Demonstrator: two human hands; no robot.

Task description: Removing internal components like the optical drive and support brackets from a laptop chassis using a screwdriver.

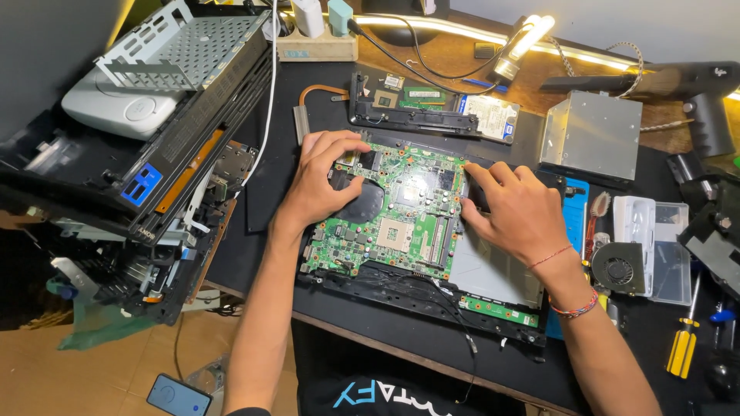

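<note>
A green motherboard (401,219) lies in an opened black laptop base (432,300) at the middle of the dark work mat (270,192). The left hand (320,185) presses flat on the board's upper left corner, fingers spread. The right hand (512,212) rests on its right edge, fingertips on the board, gripping nothing. Right of the board sits a small black fan (617,270); farther right, a yellow-handled screwdriver (682,347).

Counted in head view: 2 hands, left hand (320,181) & right hand (512,208), both laid on 1 green motherboard (401,223). 1 loose cooling fan (617,268), 1 silver drive caddy (592,135), 1 hard drive (489,115), 1 yellow-handled screwdriver (681,350), 1 clear plastic box (663,246), 1 phone (179,396) on floor. 2 bracelets seen on right wrist.
</note>
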